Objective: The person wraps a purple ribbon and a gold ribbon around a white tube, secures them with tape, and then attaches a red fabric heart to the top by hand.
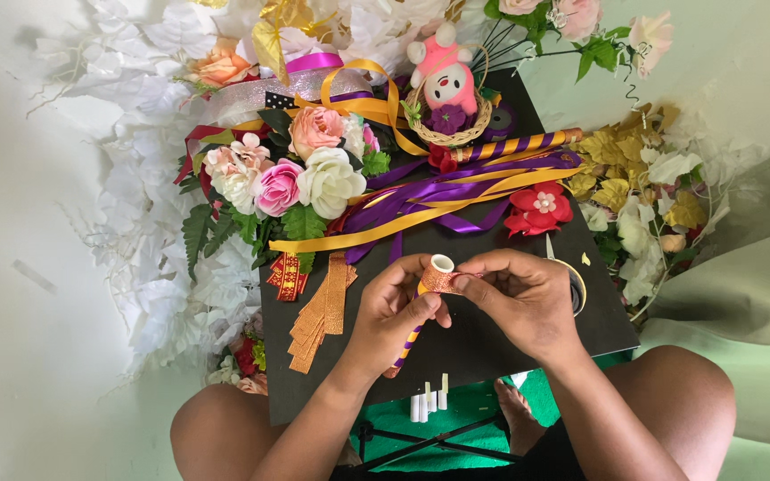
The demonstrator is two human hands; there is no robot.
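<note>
My left hand [391,312] grips a tube wrapped in purple and yellow stripes [410,338], its white open end [441,264] pointing up. My right hand [523,298] pinches a band of copper glitter ribbon [439,281] wound around the tube just below that end. Both hands hover over a black board [474,343] resting on my lap.
Purple and yellow ribbons [443,200], a finished striped tube [514,145], a red fabric flower [539,208], a rose bouquet [296,178] and a pink doll in a basket [447,93] lie on the board. Cut copper glitter strips [318,312] lie at left, a tape roll [577,285] sits behind my right hand. White leaves border the left.
</note>
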